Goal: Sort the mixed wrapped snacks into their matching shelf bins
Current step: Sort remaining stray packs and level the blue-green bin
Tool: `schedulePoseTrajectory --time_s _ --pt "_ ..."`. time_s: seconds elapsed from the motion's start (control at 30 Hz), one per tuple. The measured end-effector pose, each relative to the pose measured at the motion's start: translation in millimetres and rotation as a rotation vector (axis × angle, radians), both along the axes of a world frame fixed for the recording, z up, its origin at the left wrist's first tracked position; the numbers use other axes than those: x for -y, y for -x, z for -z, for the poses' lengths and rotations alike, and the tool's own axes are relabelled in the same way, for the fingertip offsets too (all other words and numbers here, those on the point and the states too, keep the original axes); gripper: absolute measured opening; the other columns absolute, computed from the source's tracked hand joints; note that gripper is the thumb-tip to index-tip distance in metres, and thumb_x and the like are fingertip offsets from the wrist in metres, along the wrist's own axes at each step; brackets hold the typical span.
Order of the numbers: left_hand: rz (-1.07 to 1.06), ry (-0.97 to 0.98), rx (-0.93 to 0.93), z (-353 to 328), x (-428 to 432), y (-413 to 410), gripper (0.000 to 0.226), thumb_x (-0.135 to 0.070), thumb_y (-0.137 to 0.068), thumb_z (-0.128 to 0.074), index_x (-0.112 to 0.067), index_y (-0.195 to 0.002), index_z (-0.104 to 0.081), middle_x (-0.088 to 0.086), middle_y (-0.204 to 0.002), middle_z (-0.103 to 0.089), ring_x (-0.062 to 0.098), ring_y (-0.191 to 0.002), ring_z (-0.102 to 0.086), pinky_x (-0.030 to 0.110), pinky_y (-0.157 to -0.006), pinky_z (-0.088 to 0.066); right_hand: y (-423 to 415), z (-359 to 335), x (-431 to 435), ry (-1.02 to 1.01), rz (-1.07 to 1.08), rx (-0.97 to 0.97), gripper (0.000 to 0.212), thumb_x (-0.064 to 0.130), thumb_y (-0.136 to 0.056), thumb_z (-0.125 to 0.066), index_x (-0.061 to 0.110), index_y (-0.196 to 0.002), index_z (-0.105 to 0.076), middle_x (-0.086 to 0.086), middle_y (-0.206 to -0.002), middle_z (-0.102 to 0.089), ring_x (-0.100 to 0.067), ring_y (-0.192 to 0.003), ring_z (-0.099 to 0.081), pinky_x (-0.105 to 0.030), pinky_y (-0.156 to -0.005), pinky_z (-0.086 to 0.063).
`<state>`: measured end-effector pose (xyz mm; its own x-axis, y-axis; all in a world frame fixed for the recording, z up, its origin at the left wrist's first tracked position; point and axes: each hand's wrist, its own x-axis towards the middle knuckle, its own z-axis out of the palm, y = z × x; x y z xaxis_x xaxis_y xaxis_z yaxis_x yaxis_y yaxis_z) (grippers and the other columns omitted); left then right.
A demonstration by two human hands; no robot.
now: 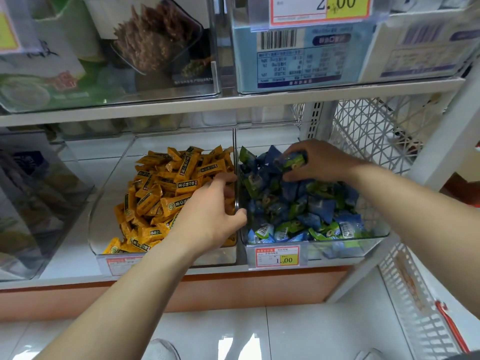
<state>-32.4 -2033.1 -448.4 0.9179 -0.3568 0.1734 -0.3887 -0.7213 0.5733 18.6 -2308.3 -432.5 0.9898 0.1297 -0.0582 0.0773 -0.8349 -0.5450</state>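
Two clear plastic bins stand side by side on the lower shelf. The left bin [109, 203] is full of orange wrapped snacks [161, 188]. The right bin [374, 229] holds a mix of blue snacks [319, 206] and green snacks [250, 184]. My right hand [319, 162] hovers over the back of the right bin and grips a green wrapped snack [293, 161]. My left hand [210, 214] rests at the wall between the bins, thumb toward the right bin, fingers curled among the orange snacks; what they hold is hidden.
A price tag [276, 257] hangs on the right bin's front. The upper shelf [233, 102] carries clear bins of boxed goods just above. A white lattice basket [420, 302] stands at the right. White tiled floor lies below.
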Motion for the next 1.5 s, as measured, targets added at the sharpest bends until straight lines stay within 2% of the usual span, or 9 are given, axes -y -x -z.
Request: schedulePoseTrajectory --time_s 0.13,0.27,0.5,0.7,0.83,0.97,1.13,1.4,1.5 --pt "0.017 0.014 -0.029 -1 -3 -2 0.065 -0.039 -0.083 -0.073 -0.032 -0.139 -0.042 -0.014 -0.107 -0.059 0.004 -0.087 -0.063 0.031 -0.079 -0.059 6 -10 -5 0.429 0.002 -0.091 0.079 0.066 -0.08 -0.066 0.036 -0.148 -0.039 0.002 -0.158 -0.027 -0.028 -0.141 -0.032 -0.042 -0.109 -0.036" --pt "0.032 0.028 -0.026 0 -5 -1 0.065 -0.039 -0.083 -0.073 -0.033 -0.139 -0.041 -0.02 -0.103 -0.057 0.002 -0.086 -0.063 0.028 -0.077 -0.059 22 -3 -32 0.647 0.056 0.158 0.057 0.067 -0.083 -0.054 0.035 -0.13 -0.053 -0.002 -0.14 -0.043 -0.032 -0.128 -0.038 -0.043 -0.083 -0.044" --pt "0.031 0.018 0.003 3 -4 -2 0.066 -0.042 -0.082 -0.072 -0.034 -0.139 -0.04 -0.015 -0.108 -0.059 0.005 -0.089 -0.063 0.032 -0.079 -0.059 41 42 -11 0.539 0.369 -0.282 0.125 0.091 -0.065 -0.047 0.025 -0.157 0.006 -0.016 -0.157 -0.027 -0.038 -0.123 -0.052 -0.036 -0.077 -0.048" --pt "0.026 0.004 0.001 1 -2 -5 0.066 -0.038 -0.081 -0.076 -0.03 -0.139 -0.043 -0.017 -0.103 -0.059 0.003 -0.085 -0.063 0.031 -0.078 -0.058 33 63 -39 -0.076 0.265 -0.212 0.09 0.055 -0.064 -0.079 0.027 -0.14 -0.04 0.002 -0.131 -0.06 -0.02 -0.114 -0.059 -0.03 -0.09 -0.049" --pt "0.028 0.009 0.001 -1 -3 -6 0.067 -0.037 -0.081 -0.076 -0.029 -0.139 -0.044 -0.022 -0.097 -0.055 -0.002 -0.082 -0.061 0.023 -0.072 -0.055 34 41 -55 -0.343 0.069 -0.217 0.097 0.04 -0.075 -0.083 0.032 -0.153 -0.026 0.019 -0.131 -0.049 -0.005 -0.124 -0.048 -0.002 -0.084 -0.036" --pt "0.044 -0.02 -0.034 -4 -6 -3 0.065 -0.04 -0.083 -0.075 -0.03 -0.14 -0.045 -0.019 -0.106 -0.059 -0.004 -0.084 -0.06 0.016 -0.072 -0.051 53 -4 -28 -0.053 0.037 -0.08 0.095 0.063 -0.077 -0.072 0.035 -0.154 -0.026 0.01 -0.155 -0.037 -0.014 -0.137 -0.041 -0.019 -0.096 -0.033" --pt "-0.003 -0.093 0.301 -24 22 7 0.043 -0.043 -0.087 -0.065 -0.03 -0.127 -0.059 -0.006 -0.111 -0.064 0.012 -0.098 -0.059 0.028 -0.079 -0.048 119 -17 18 0.121 0.192 0.176 0.055 0.039 -0.087 -0.068 0.021 -0.137 -0.054 -0.001 -0.126 -0.065 -0.018 -0.111 -0.061 -0.021 -0.083 -0.042" --pt "0.298 -0.226 -0.111 -4 149 -41 0.036 -0.041 -0.092 -0.061 -0.021 -0.122 -0.059 -0.002 -0.117 -0.064 0.015 -0.105 -0.059 0.032 -0.086 -0.049 143 36 -11 0.284 0.2 0.025 0.059 0.057 -0.098 -0.04 0.01 -0.131 -0.053 -0.013 -0.118 -0.057 -0.032 -0.11 -0.056 -0.037 -0.089 -0.046" --pt "0.224 -0.431 -0.153 19 167 -69 0.069 -0.066 -0.083 -0.062 -0.015 -0.13 -0.054 0.008 -0.126 -0.06 0.029 -0.116 -0.058 0.037 -0.086 -0.048 133 44 -15 0.353 0.252 -0.026 0.061 0.054 -0.097 -0.038 0.004 -0.131 -0.048 -0.02 -0.122 -0.053 -0.037 -0.11 -0.052 -0.039 -0.088 -0.042"
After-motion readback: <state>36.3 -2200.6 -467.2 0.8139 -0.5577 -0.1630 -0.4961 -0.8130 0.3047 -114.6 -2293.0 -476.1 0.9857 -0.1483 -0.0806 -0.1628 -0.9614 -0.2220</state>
